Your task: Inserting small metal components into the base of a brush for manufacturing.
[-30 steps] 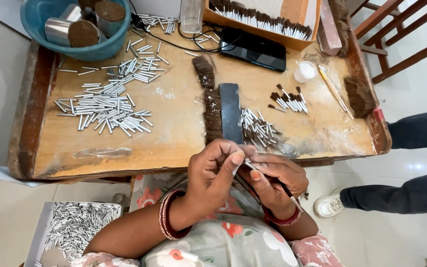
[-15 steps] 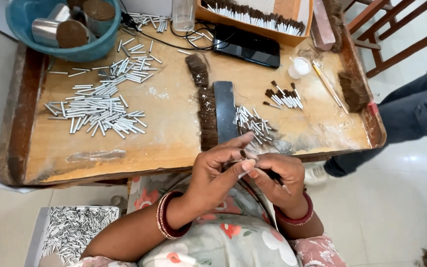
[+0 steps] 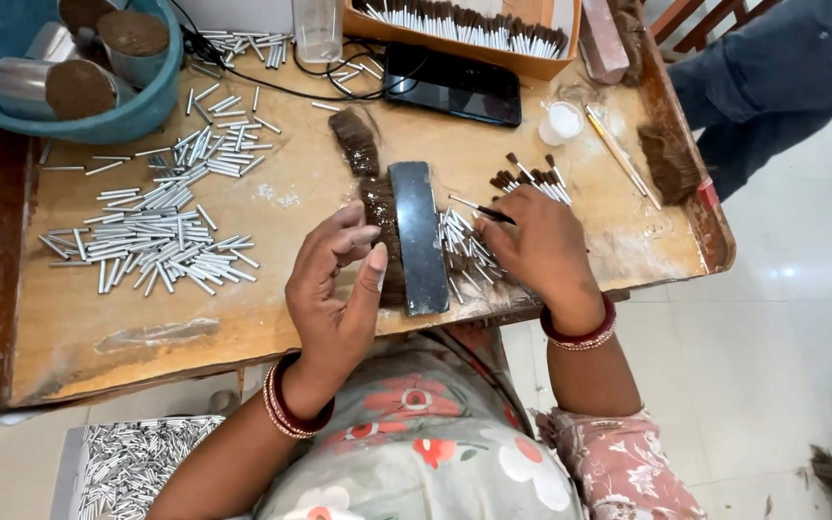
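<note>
The wooden table [image 3: 243, 327] spreads out ahead of my fingers, its near edge just under my wrists. Far off past my left fingertips sits the teal basin [image 3: 137, 116], and between it and my left hand lies the loose heap of metal tubes [image 3: 161, 236]. The dark flat bar [image 3: 419, 236] runs between my two hands, with a strip of brown bristle [image 3: 377, 217] along its left side, touching my left fingertips.

My left hand [image 3: 339, 289] is half curled and relaxed, gripping nothing that I can see. My right hand [image 3: 541, 246] rests knuckles-up over the small pile of tubes [image 3: 464, 252] beside the bar; a thin dark-tipped brush [image 3: 481, 209] pokes out by my fingertips, probably pinched there, though my fingers hide the grip.

The likely slip: my right palm sweeping the little pile off the near edge, or a loose pinch shedding bristle from the ferrule.
</note>
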